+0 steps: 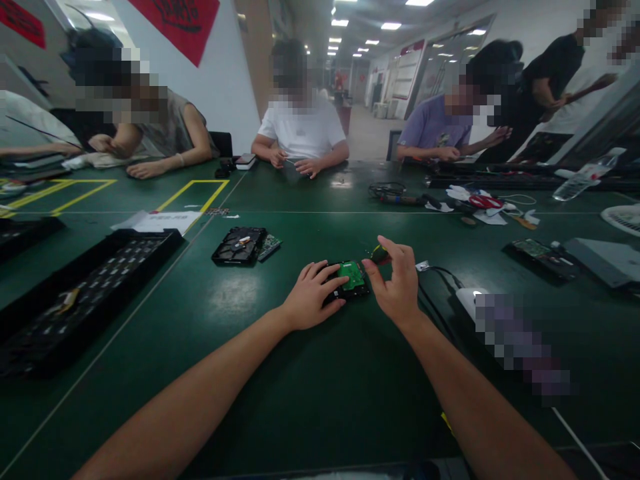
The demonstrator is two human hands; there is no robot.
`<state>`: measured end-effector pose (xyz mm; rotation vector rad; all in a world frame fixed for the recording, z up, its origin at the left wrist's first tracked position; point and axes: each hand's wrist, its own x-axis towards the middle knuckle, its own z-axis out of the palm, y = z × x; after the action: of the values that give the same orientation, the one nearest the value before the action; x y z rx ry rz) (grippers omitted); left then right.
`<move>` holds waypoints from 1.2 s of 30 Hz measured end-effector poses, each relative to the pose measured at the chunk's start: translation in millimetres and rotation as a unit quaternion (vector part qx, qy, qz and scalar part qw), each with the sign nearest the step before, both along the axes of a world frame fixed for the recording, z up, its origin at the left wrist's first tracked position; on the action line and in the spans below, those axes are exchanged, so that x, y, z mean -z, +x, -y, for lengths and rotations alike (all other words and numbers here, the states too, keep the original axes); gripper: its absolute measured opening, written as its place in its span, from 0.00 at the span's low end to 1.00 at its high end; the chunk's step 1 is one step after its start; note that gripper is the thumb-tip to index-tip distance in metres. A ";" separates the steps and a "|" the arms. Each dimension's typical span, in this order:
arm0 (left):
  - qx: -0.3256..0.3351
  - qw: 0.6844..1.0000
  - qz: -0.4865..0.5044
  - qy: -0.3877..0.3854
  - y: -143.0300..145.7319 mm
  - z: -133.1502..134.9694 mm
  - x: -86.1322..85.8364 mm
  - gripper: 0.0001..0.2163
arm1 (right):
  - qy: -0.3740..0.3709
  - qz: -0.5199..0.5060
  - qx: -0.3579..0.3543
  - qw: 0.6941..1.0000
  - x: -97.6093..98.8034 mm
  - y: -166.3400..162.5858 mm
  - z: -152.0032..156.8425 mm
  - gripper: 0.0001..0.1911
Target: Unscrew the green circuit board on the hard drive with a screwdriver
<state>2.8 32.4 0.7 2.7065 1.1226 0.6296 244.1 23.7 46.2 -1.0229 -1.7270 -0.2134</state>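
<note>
On the green table in front of me lies a black hard drive (353, 276), its green circuit board facing up. My left hand (315, 297) rests over the drive's left side and grips it, with fingers reaching onto the board. At the drive's right edge, my right hand (397, 283) pinches a small yellow-and-black screwdriver (380, 254) between thumb and fingers. The screwdriver's tip is too small to make out. Further left sits a black square unit (240, 245), and a loose circuit board (270, 247) leans beside it.
A long black tray (90, 300) takes up the left side, a paper sheet (167, 222) beyond it. To my right are a white device with a cable (470, 297), another drive (543, 259) and a grey box (600, 260). Several people sit across the table.
</note>
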 end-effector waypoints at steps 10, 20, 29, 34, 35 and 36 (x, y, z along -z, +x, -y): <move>-0.011 1.000 -0.012 -0.017 3.6 -5.0 0.1 0.27 | -0.063 -0.046 -0.046 0.996 10.1 5.1 -8.5 0.29; -0.018 1.000 0.001 -0.005 2.6 -2.8 1.6 0.26 | -0.021 -0.022 0.020 0.999 7.3 5.0 -9.9 0.28; -0.014 1.000 0.012 -0.004 2.4 -1.8 -0.5 0.24 | -0.076 -0.082 -0.055 0.992 17.6 4.3 -11.5 0.30; -0.013 1.000 0.011 -0.005 2.0 -2.0 -0.5 0.25 | -0.019 -0.046 0.006 0.999 16.6 4.7 -11.9 0.30; -0.012 1.000 0.011 -0.004 1.9 -2.2 -0.3 0.25 | -0.012 -0.040 0.010 0.999 15.9 4.7 -11.8 0.29; -0.013 1.000 0.010 -0.003 1.8 -2.4 0.0 0.25 | -0.008 -0.036 0.013 0.999 15.2 4.5 -11.6 0.29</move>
<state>4.5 34.7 0.7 2.6781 1.1533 0.6547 248.6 35.3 30.9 -1.0523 -1.6534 -0.1771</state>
